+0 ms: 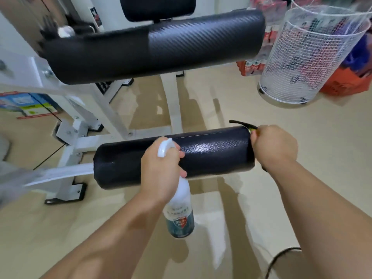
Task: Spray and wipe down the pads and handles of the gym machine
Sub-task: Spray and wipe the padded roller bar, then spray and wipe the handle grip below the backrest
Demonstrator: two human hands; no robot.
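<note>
Head view, looking down: left hand (161,168) grips a white plastic spray bottle w/ teal label (179,214), nozzle close against the lower black cylindrical roller pad (211,156). The pad's long axis runs left to right, just ahead of both hands. Left hand is at its middle, right hand (273,146) at its right end, clenched round a thin dark item (241,123) — can't tell what. Pad's top is shiny, maybe wet — a wipe along its length prob. comes next.
</note>
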